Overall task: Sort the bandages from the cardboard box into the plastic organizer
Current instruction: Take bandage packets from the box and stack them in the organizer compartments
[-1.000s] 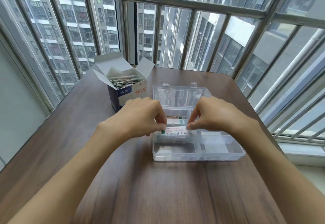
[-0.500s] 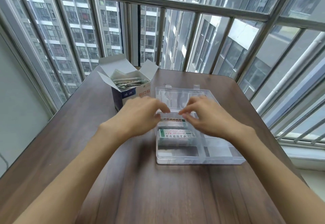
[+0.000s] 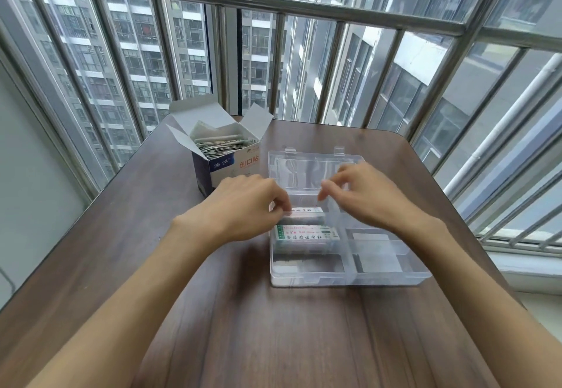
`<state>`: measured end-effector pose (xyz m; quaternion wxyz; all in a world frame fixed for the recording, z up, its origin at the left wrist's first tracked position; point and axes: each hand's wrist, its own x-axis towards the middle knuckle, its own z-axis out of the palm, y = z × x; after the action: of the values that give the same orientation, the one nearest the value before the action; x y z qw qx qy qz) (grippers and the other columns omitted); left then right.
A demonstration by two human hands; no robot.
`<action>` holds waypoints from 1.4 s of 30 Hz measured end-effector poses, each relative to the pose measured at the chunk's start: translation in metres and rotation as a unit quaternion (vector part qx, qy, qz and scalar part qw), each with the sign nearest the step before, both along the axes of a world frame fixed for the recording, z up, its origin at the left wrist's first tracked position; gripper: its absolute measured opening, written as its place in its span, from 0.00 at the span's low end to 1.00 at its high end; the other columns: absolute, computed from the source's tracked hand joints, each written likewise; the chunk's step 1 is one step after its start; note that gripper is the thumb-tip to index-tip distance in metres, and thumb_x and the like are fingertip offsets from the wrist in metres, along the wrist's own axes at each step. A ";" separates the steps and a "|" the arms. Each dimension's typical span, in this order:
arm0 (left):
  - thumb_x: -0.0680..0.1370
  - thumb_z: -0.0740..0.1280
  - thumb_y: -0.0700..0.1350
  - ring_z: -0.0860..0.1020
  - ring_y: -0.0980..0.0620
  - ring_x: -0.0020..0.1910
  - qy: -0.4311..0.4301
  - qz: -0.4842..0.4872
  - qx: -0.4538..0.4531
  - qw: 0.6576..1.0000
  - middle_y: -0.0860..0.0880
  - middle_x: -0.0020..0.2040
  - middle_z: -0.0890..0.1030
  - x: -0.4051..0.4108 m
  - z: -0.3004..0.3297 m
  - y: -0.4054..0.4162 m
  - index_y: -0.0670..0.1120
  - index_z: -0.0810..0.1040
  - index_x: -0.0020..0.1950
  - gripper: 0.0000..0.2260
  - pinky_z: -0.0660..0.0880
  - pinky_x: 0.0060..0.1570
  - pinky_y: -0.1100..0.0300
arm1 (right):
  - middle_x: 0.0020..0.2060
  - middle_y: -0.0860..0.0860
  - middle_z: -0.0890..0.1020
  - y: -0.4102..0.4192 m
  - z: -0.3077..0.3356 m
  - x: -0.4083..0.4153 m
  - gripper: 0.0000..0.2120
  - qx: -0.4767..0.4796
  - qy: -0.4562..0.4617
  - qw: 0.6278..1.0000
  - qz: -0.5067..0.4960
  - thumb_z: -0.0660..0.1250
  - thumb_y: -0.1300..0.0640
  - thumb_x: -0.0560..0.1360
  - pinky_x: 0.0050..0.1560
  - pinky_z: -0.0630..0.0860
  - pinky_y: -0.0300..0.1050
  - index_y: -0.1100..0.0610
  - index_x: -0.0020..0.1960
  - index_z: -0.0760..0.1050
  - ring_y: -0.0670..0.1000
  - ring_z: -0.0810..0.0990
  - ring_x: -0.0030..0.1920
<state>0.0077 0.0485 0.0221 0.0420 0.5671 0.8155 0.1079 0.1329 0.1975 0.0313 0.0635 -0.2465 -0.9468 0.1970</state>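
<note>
On the dark brown wood-grain counter (image 3: 213,311) a clear plastic organizer (image 3: 349,278) lies with its transparent lid (image 3: 313,165) folded back flat toward the railing. Its left side is split into compartments: a stack of white paper-wrapped bandages with green print (image 3: 305,235) fills the middle one, and a second, smaller bandage stack (image 3: 307,211) sits in the compartment just behind it. The right-hand compartments hold what look like pale flat wrappers, too blurred to make out.

The left hand (image 3: 243,205) hovers at the organizer's left edge, its fingers (image 3: 281,205) curled in and pinching the left end of the rear bandage stack. The right hand (image 3: 365,196) hangs above the rear of the organizer, fingers loosely bent and parted, holding nothing – it touches no bandage.

Just beside the organizer, to its rear left, stands an open blue-and-white cardboard box (image 3: 225,162) with 3 flaps raised – more wrapped bandages (image 3: 222,144) are packed inside. A grey metal railing (image 3: 273,4) runs behind the counter
</note>
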 end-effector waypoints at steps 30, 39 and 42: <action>0.75 0.66 0.60 0.74 0.56 0.43 -0.003 -0.058 -0.022 0.998 0.58 0.39 0.73 -0.005 -0.007 0.001 0.61 0.81 0.54 0.10 0.68 0.39 0.60 | 0.27 0.48 0.78 -0.024 0.025 -0.012 0.14 0.069 -0.264 0.962 -0.033 0.70 0.50 0.73 0.46 0.75 0.46 0.55 0.34 0.72 0.50 0.77 0.36; 0.76 0.65 0.59 0.69 0.59 0.35 -0.012 -0.060 -0.048 0.997 0.59 0.34 0.70 -0.008 -0.009 0.002 0.59 0.81 0.54 0.10 0.63 0.31 0.63 | 0.23 0.47 0.75 -0.024 0.031 -0.014 0.16 0.023 -0.286 0.958 -0.014 0.65 0.57 0.76 0.29 0.67 0.37 0.57 0.30 0.72 0.44 0.69 0.24; 0.76 0.65 0.59 0.68 0.61 0.33 -0.016 -0.060 -0.047 0.997 0.59 0.33 0.69 -0.009 -0.008 0.002 0.60 0.81 0.53 0.09 0.63 0.32 0.61 | 0.23 0.47 0.75 -0.025 0.027 -0.010 0.15 0.028 -0.295 0.955 -0.006 0.65 0.56 0.77 0.31 0.69 0.38 0.59 0.32 0.75 0.45 0.70 0.25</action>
<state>-0.0010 0.0508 0.0137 0.0886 0.6107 0.7832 0.0756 0.1233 0.1726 0.0588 -0.2108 -0.2974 -0.9270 0.0883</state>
